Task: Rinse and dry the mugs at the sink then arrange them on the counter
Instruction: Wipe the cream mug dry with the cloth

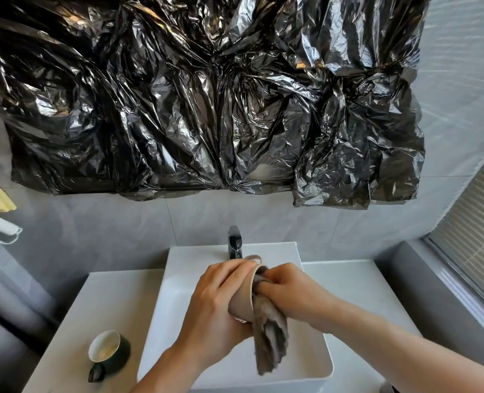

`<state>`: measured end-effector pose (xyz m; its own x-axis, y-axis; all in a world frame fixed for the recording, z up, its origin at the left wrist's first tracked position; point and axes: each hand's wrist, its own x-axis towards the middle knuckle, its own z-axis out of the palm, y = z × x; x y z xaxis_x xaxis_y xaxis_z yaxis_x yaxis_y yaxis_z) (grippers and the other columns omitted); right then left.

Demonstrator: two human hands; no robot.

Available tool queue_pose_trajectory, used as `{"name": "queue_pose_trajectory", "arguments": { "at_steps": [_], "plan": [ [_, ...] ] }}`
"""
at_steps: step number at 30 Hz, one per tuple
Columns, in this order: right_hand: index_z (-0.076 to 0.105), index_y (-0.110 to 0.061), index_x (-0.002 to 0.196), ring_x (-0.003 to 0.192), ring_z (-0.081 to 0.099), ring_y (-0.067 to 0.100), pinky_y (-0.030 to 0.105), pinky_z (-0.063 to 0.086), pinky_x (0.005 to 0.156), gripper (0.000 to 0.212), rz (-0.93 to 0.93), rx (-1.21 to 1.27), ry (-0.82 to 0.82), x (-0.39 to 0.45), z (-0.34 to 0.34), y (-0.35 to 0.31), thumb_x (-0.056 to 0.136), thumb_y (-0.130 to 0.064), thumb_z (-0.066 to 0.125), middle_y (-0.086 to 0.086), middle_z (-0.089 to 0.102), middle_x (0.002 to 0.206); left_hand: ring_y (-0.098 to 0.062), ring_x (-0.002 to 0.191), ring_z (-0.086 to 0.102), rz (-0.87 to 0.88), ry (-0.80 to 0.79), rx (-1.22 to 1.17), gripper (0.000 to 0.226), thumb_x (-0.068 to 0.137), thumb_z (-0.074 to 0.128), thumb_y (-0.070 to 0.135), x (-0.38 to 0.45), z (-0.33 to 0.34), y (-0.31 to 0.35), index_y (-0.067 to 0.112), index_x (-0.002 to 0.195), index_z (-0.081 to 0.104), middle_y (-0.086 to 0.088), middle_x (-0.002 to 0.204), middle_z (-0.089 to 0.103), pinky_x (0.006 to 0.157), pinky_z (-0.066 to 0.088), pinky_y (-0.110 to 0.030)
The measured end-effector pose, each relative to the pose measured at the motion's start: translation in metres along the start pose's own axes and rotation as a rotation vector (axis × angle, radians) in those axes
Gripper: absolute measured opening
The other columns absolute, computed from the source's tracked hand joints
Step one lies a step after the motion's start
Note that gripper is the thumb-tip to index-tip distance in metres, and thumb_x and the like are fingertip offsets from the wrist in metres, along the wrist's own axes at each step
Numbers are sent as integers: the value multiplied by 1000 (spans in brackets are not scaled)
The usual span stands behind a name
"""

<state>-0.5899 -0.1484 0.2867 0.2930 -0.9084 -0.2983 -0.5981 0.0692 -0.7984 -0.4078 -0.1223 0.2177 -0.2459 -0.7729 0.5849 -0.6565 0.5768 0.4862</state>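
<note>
Hands work above the white basin (161, 330). Left hand (215, 304) wraps curled fingers round a tilted beige mug (242, 300), held below the black faucet (235, 242). Right hand (289, 290) grips a grey-brown cloth (270, 338), fingers pushing it into the mug's mouth; the loose end hangs down. A dark green mug (108, 353) stands on the counter (99, 302), left of the basin.

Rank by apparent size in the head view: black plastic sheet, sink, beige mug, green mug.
1. black plastic sheet
2. sink
3. beige mug and green mug: look alike; the beige one is partly covered by hands and cloth, so unranked.
</note>
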Motion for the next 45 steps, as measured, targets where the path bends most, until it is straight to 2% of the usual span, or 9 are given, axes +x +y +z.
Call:
{"name": "queue_pose_trajectory", "arguments": {
  "at_steps": [4, 9, 13, 18, 25, 32, 38, 41, 45],
  "plan": [
    [74, -3, 100, 87, 76, 24, 33, 62, 74, 27, 215, 380, -130, -4, 0, 0, 103, -24, 56, 11, 78, 92, -10, 129, 54, 14, 4, 5, 83, 71, 91, 42, -2, 3, -4, 22, 145, 59, 16, 145, 54, 100, 53, -36],
    [69, -15, 96, 92, 54, 31, 39, 36, 81, 33, 395, 476, -323, -7, -2, -2, 73, -39, 70, 15, 64, 98, -7, 132, 49, 7, -4, -3, 61, 89, 63, 36, -3, 3, -3, 29, 149, 54, 22, 145, 50, 105, 50, -35],
    [74, -11, 91, 74, 56, 22, 30, 40, 64, 23, 313, 518, -373, -7, -1, 0, 83, -30, 65, 5, 71, 83, -5, 134, 47, -44, -16, -16, 62, 88, 58, 45, 1, -3, -1, 33, 148, 54, 34, 145, 42, 109, 46, -27],
    [73, -10, 92, 83, 67, 23, 31, 52, 76, 16, 46, 551, -355, -9, -3, 8, 83, -10, 59, 10, 71, 88, -10, 131, 51, -44, 4, 23, 86, 68, 89, 45, 2, -9, -16, 26, 146, 57, 19, 144, 52, 104, 50, -28],
    [70, -25, 102, 86, 70, 17, 35, 57, 87, 19, -229, -32, -101, -15, 2, 15, 96, -14, 55, 1, 75, 92, -10, 129, 53, -131, 48, -22, 104, 49, 101, 31, 2, -11, -31, 25, 144, 60, 22, 141, 52, 103, 47, -23],
    [76, -19, 115, 108, 75, 21, 33, 59, 96, 24, 132, 276, -358, -11, -4, -2, 101, -32, 62, 6, 79, 114, -4, 133, 47, -43, -19, -19, 88, 69, 85, 51, -1, -6, -17, 28, 148, 54, 25, 145, 46, 106, 42, -11],
    [54, -21, 68, 61, 46, 8, 22, 41, 61, 27, -188, -168, -197, -11, -8, -4, 94, -22, 62, -10, 51, 63, -8, 131, 51, -95, -5, -30, 96, 58, 97, 41, -2, -7, -21, 25, 145, 58, 20, 143, 52, 105, 44, -14],
    [51, -29, 87, 72, 48, 17, 28, 39, 59, 10, -543, -709, 26, -12, -4, 9, 85, -19, 50, -9, 60, 76, -10, 128, 54, -142, 39, -43, 99, 52, 100, 36, -1, -13, -28, 28, 142, 60, 24, 139, 53, 102, 46, -17],
    [53, -46, 125, 98, 66, 12, 28, 51, 70, 46, -544, -816, 164, -1, -16, 27, 86, -22, 49, -31, 70, 114, -15, 123, 60, -211, 99, -115, 91, 51, 102, 36, 0, -19, -29, 35, 134, 64, 22, 135, 58, 97, 49, -24]
  ]
}}
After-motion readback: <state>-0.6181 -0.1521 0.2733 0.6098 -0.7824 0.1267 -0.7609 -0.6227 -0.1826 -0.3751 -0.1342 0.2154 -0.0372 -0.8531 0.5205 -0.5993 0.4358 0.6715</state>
